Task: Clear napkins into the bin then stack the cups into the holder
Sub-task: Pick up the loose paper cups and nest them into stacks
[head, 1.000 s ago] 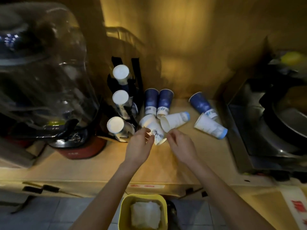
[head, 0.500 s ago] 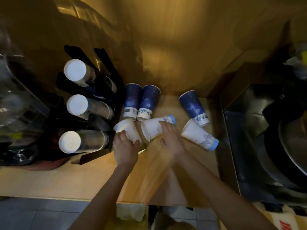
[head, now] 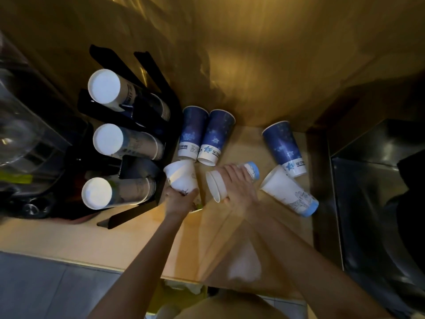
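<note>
- Cup stacking is underway — left hand (head: 178, 199) is gripping a white cup (head: 181, 177) just beside the holder (head: 138, 166).
- Right hand (head: 239, 187) is clasping another cup (head: 220, 186), likely needing nesting next.

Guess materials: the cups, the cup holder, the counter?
White cups and blue cups: likely paper, matte printed walls, rolled rims. Cup holder: black, slightly glossy, probably plastic; metal is possible. Counter: smooth, light wood-look, maybe laminate.
</note>
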The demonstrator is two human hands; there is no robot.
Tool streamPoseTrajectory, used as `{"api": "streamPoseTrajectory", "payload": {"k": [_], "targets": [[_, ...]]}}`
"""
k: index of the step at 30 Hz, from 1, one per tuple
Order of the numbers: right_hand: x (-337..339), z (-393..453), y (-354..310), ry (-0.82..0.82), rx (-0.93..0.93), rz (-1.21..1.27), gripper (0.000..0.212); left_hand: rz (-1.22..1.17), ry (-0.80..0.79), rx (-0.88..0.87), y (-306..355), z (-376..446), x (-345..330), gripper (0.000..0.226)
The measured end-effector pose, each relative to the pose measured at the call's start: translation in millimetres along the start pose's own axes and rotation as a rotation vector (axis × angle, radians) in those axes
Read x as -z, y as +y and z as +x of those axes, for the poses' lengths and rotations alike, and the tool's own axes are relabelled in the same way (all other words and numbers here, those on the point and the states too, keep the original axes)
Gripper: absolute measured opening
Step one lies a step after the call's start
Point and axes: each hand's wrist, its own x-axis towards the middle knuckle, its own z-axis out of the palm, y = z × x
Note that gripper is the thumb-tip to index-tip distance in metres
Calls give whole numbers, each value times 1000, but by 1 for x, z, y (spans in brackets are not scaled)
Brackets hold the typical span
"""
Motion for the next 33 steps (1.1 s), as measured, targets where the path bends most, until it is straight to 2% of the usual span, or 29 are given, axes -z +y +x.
{"api": "streamPoseTrajectory", "payload": {"k": [2,6,8,9,11,14,17,19,23,25,28,33], "targets": [[6,-2,0,-3,5,149,82,7,-20,-8,-2,1,1,70],[35,-19,-4,168,-114,531,85,-38,-60,8,-4,6,6,63],[44,-34,-7,213,-257,736,89,-86,-108,38,0,7,12,71],[45,-41,-9,246,-327,794,90,-94,-120,35,3,8,15,83],[41,-53,-11,285,-434,856,89,-119,-126,-4,7,9,21,102],[29,-64,-17,252,-534,941,87,-141,-76,-155,30,-14,34,88],[23,-70,-24,244,-546,968,86,-139,10,-460,47,-33,42,92],[21,-73,-28,260,-548,987,84,-143,-9,-619,52,-50,44,93],[20,-77,-30,277,-560,1050,86,-95,-115,-769,44,-84,31,68],[18,-75,-31,265,-578,1085,88,-81,-177,-762,34,-92,18,72],[12,-73,-30,279,-602,1153,89,-16,-208,-712,19,-83,-1,93],[11,-77,-27,280,-545,1093,80,23,-239,-639,3,-68,-16,97]]}}
